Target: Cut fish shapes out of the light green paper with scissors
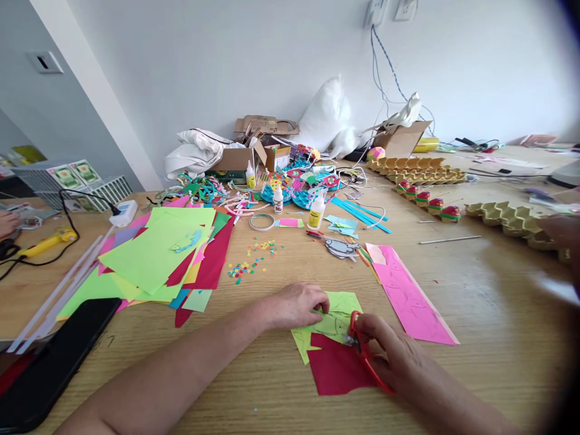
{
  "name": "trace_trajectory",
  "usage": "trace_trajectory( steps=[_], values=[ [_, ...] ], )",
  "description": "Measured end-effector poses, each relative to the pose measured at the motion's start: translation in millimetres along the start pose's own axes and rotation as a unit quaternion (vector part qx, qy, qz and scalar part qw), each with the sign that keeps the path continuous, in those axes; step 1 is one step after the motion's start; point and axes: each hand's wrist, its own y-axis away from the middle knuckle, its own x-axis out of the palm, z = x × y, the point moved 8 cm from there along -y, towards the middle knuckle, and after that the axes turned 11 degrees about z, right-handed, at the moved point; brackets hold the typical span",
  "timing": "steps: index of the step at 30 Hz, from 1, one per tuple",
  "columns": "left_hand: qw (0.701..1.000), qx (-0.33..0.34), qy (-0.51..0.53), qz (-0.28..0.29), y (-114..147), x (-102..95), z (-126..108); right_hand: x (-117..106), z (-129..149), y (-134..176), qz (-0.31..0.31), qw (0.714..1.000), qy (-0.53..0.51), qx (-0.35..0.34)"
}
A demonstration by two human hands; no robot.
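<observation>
My right hand point(393, 347) is closed around the red-handled scissors point(369, 362), whose blades sit at the right edge of a yellow-green paper sheet point(344, 301) with pencil-drawn outlines. Bent fingers of my left hand point(299, 304) grip that sheet at its left side. Under it lies a dark red piece of paper point(338, 368) with uneven edges. To the right, a pink paper strip point(410, 293) bears more drawn outlines. A grey paper fish point(342, 249) rests beyond my hands.
Stacked coloured paper point(158, 251) and a black phone point(58, 356) lie left. Glue bottles point(316, 211), a tape roll point(261, 222) and paper dots point(244, 270) stand or lie ahead. Egg cartons point(512, 220) are at right. Other people's hands show at the left edge point(6, 223) and right edge.
</observation>
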Motion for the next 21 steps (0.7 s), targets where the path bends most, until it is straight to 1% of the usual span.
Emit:
trace_trajectory(
  steps=[3,8,11,14,18,21],
  values=[
    [1.000,0.004,0.001,-0.001,-1,0.6,1,2,9,-1,0.024,0.999,0.020,-0.018],
    [1.000,0.011,0.005,-0.004,0,-0.1,0,3,11,-6,0.017,0.997,0.067,-0.019],
    [1.000,0.008,0.015,-0.001,0,-1.3,0,3,3,-10,0.007,0.999,0.052,-0.006],
    [1.000,0.003,0.029,0.010,1,-2.0,1,-4,-4,-14,-0.015,1.000,0.020,0.015],
    [0.999,0.004,0.038,0.013,2,-3.9,1,-17,-5,-17,-0.024,0.999,-0.022,0.033],
    [0.999,0.007,0.044,0.010,3,-4.1,2,-21,-3,-14,-0.018,0.999,-0.020,0.021]
  ],
)
